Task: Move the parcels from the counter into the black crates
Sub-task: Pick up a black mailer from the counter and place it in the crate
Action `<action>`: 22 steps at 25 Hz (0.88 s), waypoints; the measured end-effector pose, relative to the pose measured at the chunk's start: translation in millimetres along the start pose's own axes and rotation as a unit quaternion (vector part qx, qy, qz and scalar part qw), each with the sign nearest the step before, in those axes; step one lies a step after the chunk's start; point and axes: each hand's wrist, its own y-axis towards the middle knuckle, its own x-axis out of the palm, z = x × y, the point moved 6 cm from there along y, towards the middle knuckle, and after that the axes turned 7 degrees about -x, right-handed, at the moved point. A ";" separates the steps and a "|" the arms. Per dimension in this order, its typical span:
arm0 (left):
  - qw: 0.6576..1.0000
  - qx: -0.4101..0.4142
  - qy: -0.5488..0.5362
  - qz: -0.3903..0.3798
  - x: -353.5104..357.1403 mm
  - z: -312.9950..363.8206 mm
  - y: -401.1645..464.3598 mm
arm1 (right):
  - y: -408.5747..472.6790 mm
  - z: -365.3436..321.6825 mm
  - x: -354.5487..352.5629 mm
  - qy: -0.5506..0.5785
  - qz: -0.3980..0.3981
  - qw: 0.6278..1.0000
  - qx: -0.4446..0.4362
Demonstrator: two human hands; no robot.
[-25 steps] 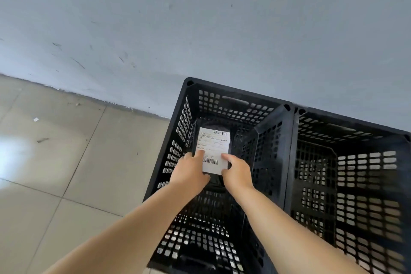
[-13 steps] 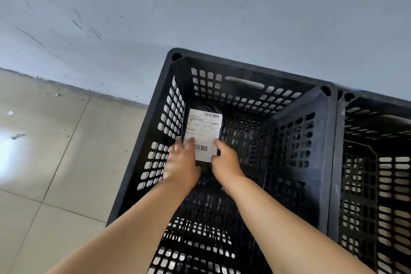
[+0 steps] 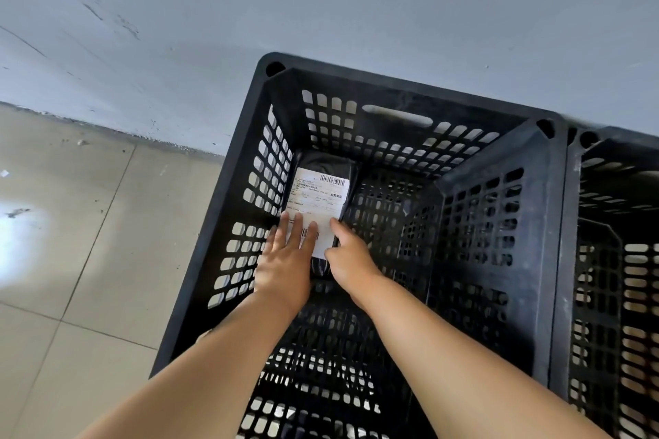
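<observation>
Head view: compared with half a second ago, both arms reach deeper into the crate [image 3: 228, 224], and the parcel [image 3: 322, 196] sits lower, near the far left corner of the crate floor. The left hand [image 3: 285, 260] has changed its hold: earlier it gripped the parcel's near edge with thumb on the label, and now its fingers lie straight and spread flat on top of the white label [image 3: 317, 203], pressing down on its near left part. The right hand [image 3: 347, 253] keeps its place at the parcel's near right corner, thumb on the label's edge and the other fingers curled under or beside the black wrapping; how far they wrap cannot be told. The camera also looks more steeply down than before.

The parcel is a black bag with a white shipping label facing up, barcodes at its far and near ends. It lies just beyond the two hands, its left side close against the crate's perforated left wall and its far end near the back wall below the handle slot [image 3: 397, 116].

A second black crate [image 3: 613, 260] stands touching the first on the right, partly cut off by the frame edge. Both stand against a pale grey wall [image 3: 321, 3]. Beige floor tiles [image 3: 89, 224] spread to the left, with a bright glare patch and a few small bits of debris.
</observation>
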 end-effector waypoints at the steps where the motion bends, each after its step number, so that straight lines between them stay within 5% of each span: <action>1: 1.000 0.004 0.006 -0.004 0.5 0.5 0.3 | 0.0 0.2 -1.2 -0.001 -0.002 1.000 0.000; 10: 0.993 0.018 -0.028 -0.113 -19.6 -2.3 -5.0 | -30.7 -8.3 -29.9 -0.080 0.007 0.996 -0.033; 16: 0.996 0.058 -0.045 0.057 -89.3 17.3 -63.3 | -93.4 -51.7 -51.1 -0.155 0.011 0.986 -0.063; 22: 0.982 0.091 -0.144 0.084 -157.2 35.2 -153.6 | -194.4 -108.7 -80.7 -0.172 0.074 0.979 -0.081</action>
